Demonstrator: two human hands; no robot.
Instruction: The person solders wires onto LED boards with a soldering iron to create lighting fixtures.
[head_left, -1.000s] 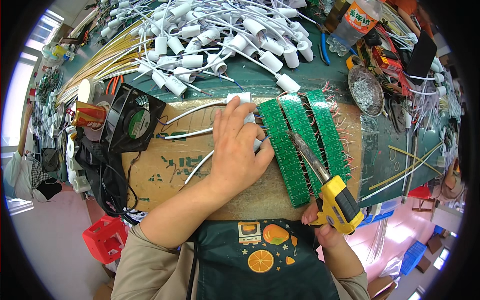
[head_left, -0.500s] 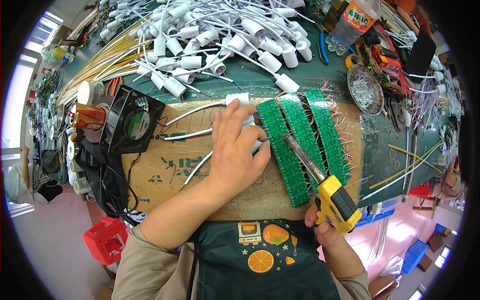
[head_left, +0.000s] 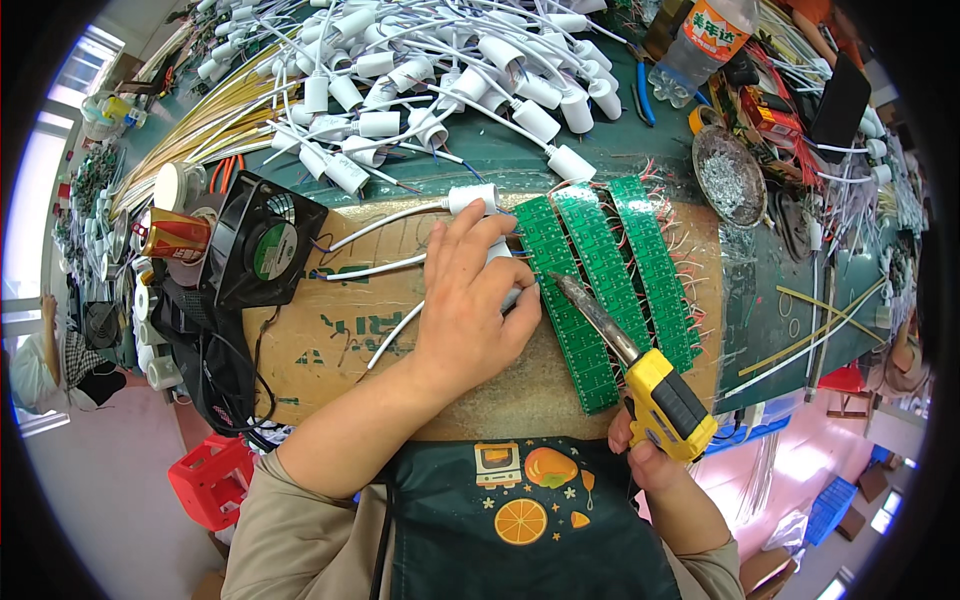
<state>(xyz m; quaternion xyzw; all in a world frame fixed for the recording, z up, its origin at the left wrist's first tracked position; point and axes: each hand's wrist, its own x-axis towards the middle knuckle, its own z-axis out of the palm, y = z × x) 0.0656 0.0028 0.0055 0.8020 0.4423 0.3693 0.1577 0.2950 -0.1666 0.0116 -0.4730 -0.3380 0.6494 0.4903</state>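
Observation:
My left hand (head_left: pixel 475 310) is closed over white cylindrical sockets with cables. Its thumb and forefinger grip one socket, mostly hidden under the fingers, whose wires reach the nearest green circuit board (head_left: pixel 572 325). Another white socket (head_left: pixel 470 198) lies at the fingertips, its white cable running left. My right hand (head_left: pixel 648 458) is wrapped around a yellow-and-black soldering gun (head_left: pixel 672 402). The gun's dark tip is over the left edge of that board, close to my left thumb; whether it touches cannot be told. Two more board strips (head_left: pixel 600 250) lie alongside, with red and white wires.
Everything rests on a brown cardboard sheet (head_left: pixel 330 370). At left stands a black fan (head_left: pixel 262 240) beside a red can (head_left: pixel 175 235). Behind lies a big pile of white sockets (head_left: pixel 400 75). A metal dish (head_left: pixel 730 175) and a plastic bottle (head_left: pixel 700 50) are at right.
The soldering gun has shifted slightly left, its tip moving nearer the board's left edge. My left hand has barely moved and keeps its grip.

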